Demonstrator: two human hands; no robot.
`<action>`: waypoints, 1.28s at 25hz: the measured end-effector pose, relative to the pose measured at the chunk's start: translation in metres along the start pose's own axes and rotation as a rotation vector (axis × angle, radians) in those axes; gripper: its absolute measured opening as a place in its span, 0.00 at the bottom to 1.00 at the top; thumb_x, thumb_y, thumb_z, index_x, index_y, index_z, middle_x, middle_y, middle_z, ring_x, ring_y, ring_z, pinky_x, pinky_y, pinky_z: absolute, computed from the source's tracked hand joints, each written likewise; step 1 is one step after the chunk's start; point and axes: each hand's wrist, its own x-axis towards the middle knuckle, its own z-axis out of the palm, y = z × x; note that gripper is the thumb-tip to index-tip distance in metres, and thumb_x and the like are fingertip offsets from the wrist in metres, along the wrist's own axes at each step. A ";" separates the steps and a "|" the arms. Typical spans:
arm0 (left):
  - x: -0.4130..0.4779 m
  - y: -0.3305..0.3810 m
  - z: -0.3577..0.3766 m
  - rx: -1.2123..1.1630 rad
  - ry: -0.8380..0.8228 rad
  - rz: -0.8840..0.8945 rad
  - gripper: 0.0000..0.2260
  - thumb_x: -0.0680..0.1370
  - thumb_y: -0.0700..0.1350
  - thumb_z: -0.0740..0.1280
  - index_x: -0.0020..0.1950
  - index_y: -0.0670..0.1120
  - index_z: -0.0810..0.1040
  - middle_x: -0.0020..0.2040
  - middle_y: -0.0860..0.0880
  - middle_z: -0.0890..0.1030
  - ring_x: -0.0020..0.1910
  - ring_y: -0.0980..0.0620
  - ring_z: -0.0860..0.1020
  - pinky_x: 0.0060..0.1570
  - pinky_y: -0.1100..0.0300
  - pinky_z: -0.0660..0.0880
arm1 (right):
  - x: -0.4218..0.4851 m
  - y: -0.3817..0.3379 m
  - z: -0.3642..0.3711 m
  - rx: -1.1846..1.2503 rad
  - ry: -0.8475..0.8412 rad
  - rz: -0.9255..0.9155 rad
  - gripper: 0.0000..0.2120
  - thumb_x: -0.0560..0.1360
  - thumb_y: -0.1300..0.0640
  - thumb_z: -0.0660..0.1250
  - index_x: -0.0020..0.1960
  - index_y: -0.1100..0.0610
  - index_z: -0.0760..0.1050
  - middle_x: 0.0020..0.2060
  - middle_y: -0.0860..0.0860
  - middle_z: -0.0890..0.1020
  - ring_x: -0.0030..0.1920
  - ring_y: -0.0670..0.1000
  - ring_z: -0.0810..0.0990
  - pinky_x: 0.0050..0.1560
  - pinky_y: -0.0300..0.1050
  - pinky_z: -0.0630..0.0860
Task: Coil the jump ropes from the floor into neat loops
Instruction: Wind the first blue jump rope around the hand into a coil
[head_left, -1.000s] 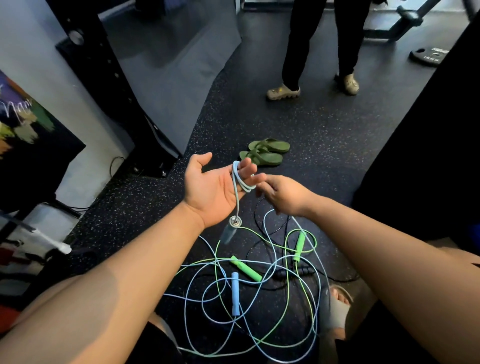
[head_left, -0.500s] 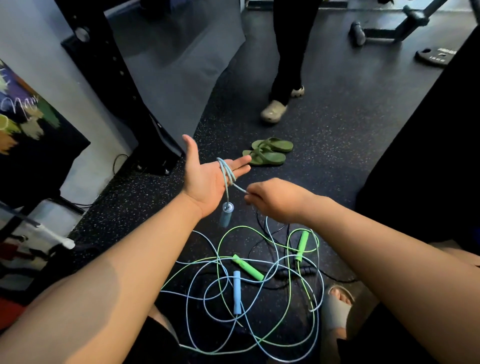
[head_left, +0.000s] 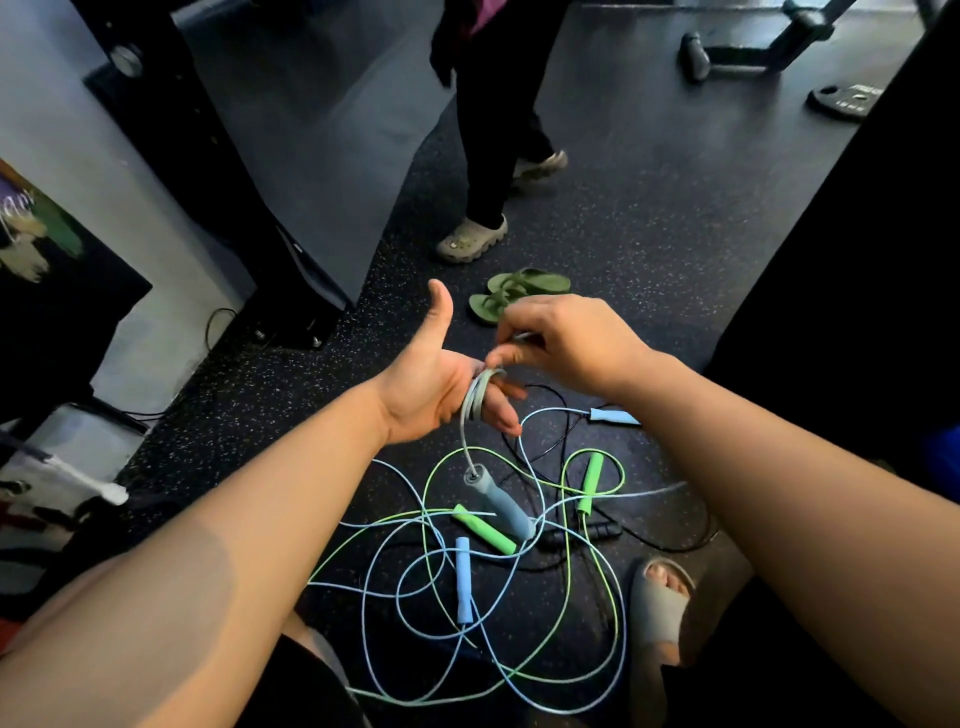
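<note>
Coils of thin grey-blue plastic jump rope (head_left: 477, 401) round the straight fingers of the left hand (head_left: 436, 387), palm up, spread wide, thumb raised clear of the wraps. Grips nothing; merely carries the loops. Serves as a fixed former, for turns of one even size. Just above, touching those fingertips, right hand (head_left: 571, 345), thumb and forefinger pinched on the running cord. Does the feeding and tensioning, hence a fine pinch rather than a fist: easier to lay one turn flat beside the last.

Below the wrapped fingers, on a short straight tail of cord, matching grey-blue tapered plastic handle (head_left: 498, 501), hanging over the heap. Left dangling as a weight, in all likelihood, to hold the starting end taut and out of the wraps.

Underneath, on black speckled rubber floor (head_left: 675, 218), loose tangle of light blue and lime green cords, crossing many times. Among them: light blue stick handle (head_left: 464, 579), lime green foam handle (head_left: 483, 527), second green handle (head_left: 592, 483), black handle (head_left: 600, 532). Off to the right, another blue handle (head_left: 615, 417); impossible to tell from this angle which blue rope it ends. Most of the task not yet done: few turns wound, snags likely on drawing more length through the crossings.

Farther out, pair of olive green flip-flops (head_left: 519, 291), beige clog (head_left: 470, 240) of a bystander, grey slide sandal (head_left: 660, 603) beside the heap.
</note>
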 end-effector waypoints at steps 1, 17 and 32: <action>-0.001 0.001 0.000 -0.023 -0.013 0.006 0.59 0.64 0.80 0.31 0.48 0.34 0.81 0.41 0.36 0.81 0.48 0.36 0.82 0.64 0.49 0.72 | 0.000 0.004 0.003 0.045 0.003 0.028 0.16 0.75 0.40 0.68 0.47 0.52 0.79 0.40 0.43 0.79 0.41 0.46 0.75 0.37 0.42 0.64; -0.016 0.012 -0.009 -0.785 0.198 0.458 0.54 0.66 0.83 0.48 0.60 0.34 0.74 0.49 0.39 0.83 0.56 0.37 0.81 0.59 0.49 0.78 | -0.012 0.001 0.059 0.436 -0.465 0.379 0.15 0.84 0.51 0.56 0.50 0.59 0.75 0.31 0.51 0.80 0.31 0.49 0.78 0.38 0.46 0.75; 0.001 0.002 -0.009 -0.010 0.218 0.113 0.61 0.69 0.76 0.26 0.65 0.32 0.77 0.56 0.35 0.83 0.61 0.46 0.81 0.72 0.50 0.64 | 0.000 -0.033 0.008 0.149 -0.225 0.068 0.10 0.80 0.47 0.66 0.46 0.52 0.79 0.32 0.45 0.76 0.34 0.50 0.73 0.36 0.43 0.62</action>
